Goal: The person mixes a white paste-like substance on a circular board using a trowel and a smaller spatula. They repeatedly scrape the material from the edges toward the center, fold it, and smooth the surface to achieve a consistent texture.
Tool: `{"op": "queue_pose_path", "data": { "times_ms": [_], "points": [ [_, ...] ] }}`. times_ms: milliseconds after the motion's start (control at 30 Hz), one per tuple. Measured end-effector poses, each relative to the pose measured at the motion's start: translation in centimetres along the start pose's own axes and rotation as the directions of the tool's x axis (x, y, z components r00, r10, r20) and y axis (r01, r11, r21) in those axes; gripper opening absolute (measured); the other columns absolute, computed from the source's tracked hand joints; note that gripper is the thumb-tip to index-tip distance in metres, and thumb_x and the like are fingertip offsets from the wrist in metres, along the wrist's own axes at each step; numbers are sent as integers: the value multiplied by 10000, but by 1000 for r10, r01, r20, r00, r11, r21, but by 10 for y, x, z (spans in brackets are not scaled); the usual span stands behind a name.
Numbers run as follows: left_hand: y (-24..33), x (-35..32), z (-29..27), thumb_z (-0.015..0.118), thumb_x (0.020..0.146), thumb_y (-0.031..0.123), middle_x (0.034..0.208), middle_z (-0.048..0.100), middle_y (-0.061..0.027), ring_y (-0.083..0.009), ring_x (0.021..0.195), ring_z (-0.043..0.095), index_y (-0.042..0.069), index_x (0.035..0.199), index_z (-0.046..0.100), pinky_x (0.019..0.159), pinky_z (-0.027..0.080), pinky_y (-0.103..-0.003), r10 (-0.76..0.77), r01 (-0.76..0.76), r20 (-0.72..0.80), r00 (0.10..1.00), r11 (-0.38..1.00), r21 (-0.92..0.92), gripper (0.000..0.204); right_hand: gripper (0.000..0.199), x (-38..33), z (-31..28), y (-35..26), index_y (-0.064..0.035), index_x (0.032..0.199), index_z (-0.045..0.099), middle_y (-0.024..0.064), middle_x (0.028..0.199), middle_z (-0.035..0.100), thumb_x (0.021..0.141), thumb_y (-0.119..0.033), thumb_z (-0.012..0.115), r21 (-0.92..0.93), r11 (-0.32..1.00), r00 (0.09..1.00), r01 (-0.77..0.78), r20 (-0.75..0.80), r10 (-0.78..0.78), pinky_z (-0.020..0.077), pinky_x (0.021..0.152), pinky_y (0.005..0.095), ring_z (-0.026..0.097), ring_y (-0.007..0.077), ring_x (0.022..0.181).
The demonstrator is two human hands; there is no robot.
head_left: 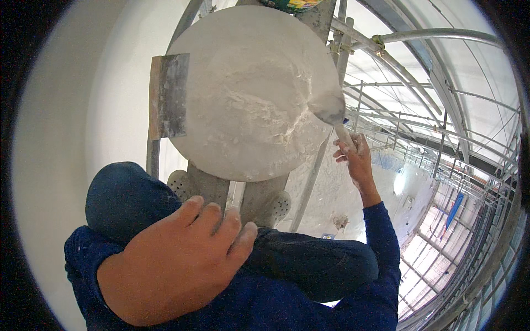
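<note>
In my right hand is a putty knife, its pale handle gripped by closed fingers. The blurred blade touches the right side of a round mass of whitish plaster. This surface is rough and ridged in the middle and smoother toward its edge. I cannot tell whether it fills a tub or lies on a disc. Across its left edge rests a wide flat blade with a brown wooden strip. My left hand hovers close by over my knees, fingers loosely bent and apart, holding nothing. Its fingertips carry white dust.
Grey perforated planks run beneath the plaster. Metal scaffold tubes rise and cross on the right, with a drop to a lower level beyond. A pale curved wall stands close on the left. A colourful container is cut off at the top.
</note>
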State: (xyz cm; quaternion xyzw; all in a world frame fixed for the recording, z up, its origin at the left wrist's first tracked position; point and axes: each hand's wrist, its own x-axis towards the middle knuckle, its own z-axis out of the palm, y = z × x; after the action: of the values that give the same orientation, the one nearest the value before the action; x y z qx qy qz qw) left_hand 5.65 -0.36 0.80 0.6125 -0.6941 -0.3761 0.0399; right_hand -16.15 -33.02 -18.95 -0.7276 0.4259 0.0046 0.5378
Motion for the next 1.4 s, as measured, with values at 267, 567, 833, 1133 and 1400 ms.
{"op": "queue_pose_path", "data": {
  "times_ms": [267, 567, 833, 1133, 1400],
  "points": [
    [5, -5, 1, 670, 797, 330, 1148, 575, -164, -312, 1066, 560, 51, 1258, 513, 970, 427, -441, -60, 60, -11, 998, 998, -17, 562, 439, 19, 21, 5, -56, 1317, 434, 245, 1253, 536, 888, -121, 501, -749, 455, 875, 482, 380, -301, 516, 841, 443, 594, 390, 1045],
    [-2, -2, 9, 649, 817, 329, 1149, 576, -174, -322, 1050, 575, 45, 1269, 515, 956, 443, -448, 7, -3, -92, 996, 999, 45, 550, 511, 2, 74, 9, 61, 1348, 366, 303, 1277, 492, 886, -104, 510, -636, 610, 875, 472, 421, -238, 404, 1011, 463, 502, 449, 1160],
    [0, -5, 2, 639, 822, 343, 1135, 580, -174, -320, 1042, 573, 45, 1253, 528, 948, 448, -443, 23, -23, -35, 999, 1000, 17, 536, 523, -5, 98, -27, 6, 1356, 378, 254, 1250, 515, 856, -95, 495, -690, 575, 876, 441, 472, -106, 471, 891, 472, 569, 429, 1022],
    [0, -7, -3, 655, 797, 365, 1137, 577, -173, -307, 1052, 566, 51, 1246, 529, 942, 445, -442, 24, -23, -33, 999, 999, 33, 563, 455, 100, 4, -3, -8, 1310, 454, 237, 1145, 602, 928, -251, 490, -819, 120, 695, 561, 388, -605, 515, 810, 483, 635, 392, 926],
    [-5, -9, 0, 661, 790, 364, 1143, 571, -178, -319, 1064, 559, 43, 1256, 513, 952, 436, -458, -9, 9, 5, 1000, 1000, -11, 585, 437, 43, 0, 13, 76, 950, 626, 136, 706, 636, 918, -345, 513, -516, 787, 922, -337, -13, 387, 506, 482, 384, 605, 242, 528]
  ]
}}
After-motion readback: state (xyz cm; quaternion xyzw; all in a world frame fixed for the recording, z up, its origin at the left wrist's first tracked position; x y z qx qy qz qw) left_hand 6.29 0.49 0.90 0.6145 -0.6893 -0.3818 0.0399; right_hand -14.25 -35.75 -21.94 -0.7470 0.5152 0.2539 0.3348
